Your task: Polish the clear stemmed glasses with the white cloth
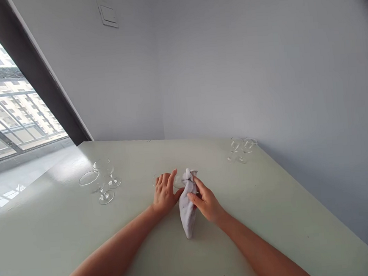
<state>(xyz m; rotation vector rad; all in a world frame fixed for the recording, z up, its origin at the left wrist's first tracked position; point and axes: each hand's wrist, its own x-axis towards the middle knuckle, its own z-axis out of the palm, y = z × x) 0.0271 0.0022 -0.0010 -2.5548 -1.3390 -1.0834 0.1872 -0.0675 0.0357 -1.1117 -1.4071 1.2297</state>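
Note:
My left hand (pixel 165 193) is wrapped round a clear stemmed glass (pixel 157 180) at the middle of the pale table (pixel 273 216). Only the glass's rim shows past my fingers. My right hand (pixel 206 202) pinches a white cloth (pixel 187 212) that hangs down to the table and reaches up toward the glass. The two hands are close together, with the cloth between them.
Two clear stemmed glasses (pixel 102 178) stand at the left of the table. Two more glasses (pixel 241 148) stand at the far right near the grey wall. A window (pixel 6 113) with a dark frame lies to the left.

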